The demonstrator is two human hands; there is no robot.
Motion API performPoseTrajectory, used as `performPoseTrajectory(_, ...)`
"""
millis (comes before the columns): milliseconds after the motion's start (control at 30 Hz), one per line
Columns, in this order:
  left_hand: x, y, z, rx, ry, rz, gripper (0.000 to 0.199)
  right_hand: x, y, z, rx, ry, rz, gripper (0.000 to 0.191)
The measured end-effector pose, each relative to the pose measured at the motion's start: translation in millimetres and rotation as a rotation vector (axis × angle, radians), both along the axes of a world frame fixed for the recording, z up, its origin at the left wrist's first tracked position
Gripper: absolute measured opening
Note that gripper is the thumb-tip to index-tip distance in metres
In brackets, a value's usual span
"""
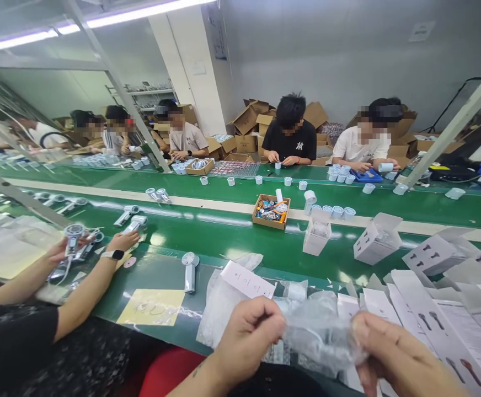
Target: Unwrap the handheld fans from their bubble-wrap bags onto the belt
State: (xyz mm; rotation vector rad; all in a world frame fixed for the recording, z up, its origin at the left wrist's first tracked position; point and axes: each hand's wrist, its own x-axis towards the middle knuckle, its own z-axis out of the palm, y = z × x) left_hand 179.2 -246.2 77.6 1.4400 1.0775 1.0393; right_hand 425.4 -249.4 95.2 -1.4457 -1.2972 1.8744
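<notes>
Between my two hands is a clear plastic bag [317,333] with something pale inside it, its shape blurred through the film. My left hand [249,336] pinches the bag's left end between thumb and fingers. The right end is gripped by my right hand [393,347]. Beneath and behind lie bubble wrap bags [218,306] and a white printed sheet [249,279]. A white handheld fan [190,271] rests on the bench to the left, apart from my hands.
White printed boxes [443,309] crowd the right side; open boxes [376,240] stand on the green belt [224,220]. A cardboard tray [271,212] holds small parts. At left, a co-worker's hands [122,242] handle fans near a yellow sheet [153,306]. Several people sit opposite.
</notes>
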Motion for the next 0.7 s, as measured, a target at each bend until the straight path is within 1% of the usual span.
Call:
performPoseTrajectory(33,-8,2,2.8,0.04,-0.036,0.024,0.033,-12,5,3.1,0.003,0.062,-0.05,0.051)
performPoseTrajectory(67,-15,5,3.8,0.087,-0.037,0.04,0.037,-28,11,4.5,-0.001,0.125,-0.047,0.051)
performPoseTrajectory(100,-22,7,3.4,0.13,0.001,0.041,0.047,-45,17,4.8,-0.009,0.189,-0.014,0.05)
performPoseTrajectory(133,-28,9,1.7,0.157,0.071,0.026,0.06,-62,24,4.0,-0.026,0.249,0.057,0.05)
performPoseTrajectory(167,-35,10,-1.0,0.151,0.153,-0.004,0.065,-79,32,2.3,-0.036,0.3,0.145,0.05)
performPoseTrajectory(200,-42,12,-4.4,0.123,0.228,-0.03,0.057,-94,43,-0.3,-0.034,0.337,0.244,0.05)
performPoseTrajectory(233,-51,13,-8.6,0.08,0.288,-0.029,0.042,-108,56,-4.3,-0.012,0.351,0.332,0.05)
performPoseTrajectory(267,-63,15,-13.1,0.024,0.327,0.006,0.029,-120,71,-10.1,0.036,0.333,0.384,0.05)
performPoseTrajectory(300,-77,16,-17.6,-0.039,0.338,0.086,0.028,-132,87,-18.2,0.123,0.282,0.385,0.048)
performPoseTrajectory(333,-95,18,-21.8,-0.104,0.319,0.206,0.031,-143,104,-28.7,0.235,0.208,0.352,0.045)
performPoseTrajectory(400,-137,22,-27.2,-0.237,0.198,0.521,0.034,-170,132,-56.4,0.474,0.02,0.215,0.035)
performPoseTrajectory(433,-159,24,-28.1,-0.302,0.111,0.669,0.034,-186,142,-72.1,0.533,-0.072,0.237,0.049)
performPoseTrajectory(467,-180,26,-27.6,-0.356,0.019,0.8,0.033,-202,148,-87.7,0.537,-0.18,0.303,0.07)
performPoseTrajectory(500,-198,29,-26.2,-0.396,-0.065,0.91,0.033,-219,150,-101.9,0.51,-0.31,0.4,0.088)
performPoseTrajectory(533,-213,31,-24.4,-0.425,-0.142,0.991,0.033,-233,150,-113.4,0.468,-0.456,0.501,0.099)
performPoseTrajectory(567,-225,34,-22.8,-0.444,-0.209,1.042,0.033,-244,148,-121.6,0.44,-0.589,0.587,0.103)
performPoseTrajectory(600,-232,37,-21.9,-0.462,-0.271,1.06,0.033,-249,146,-125.9,0.437,-0.693,0.65,0.103)
performPoseTrajectory(633,-236,41,-22.0,-0.477,-0.329,1.053,0.033,-249,145,-126.2,0.456,-0.756,0.688,0.099)
performPoseTrajectory(667,-235,46,-23.3,-0.49,-0.387,1.021,0.033,-243,145,-123.1,0.488,-0.78,0.707,0.095)
performPoseTrajectory(700,-231,51,-25.6,-0.499,-0.446,0.975,0.034,-232,146,-117.2,0.528,-0.764,0.693,0.09)
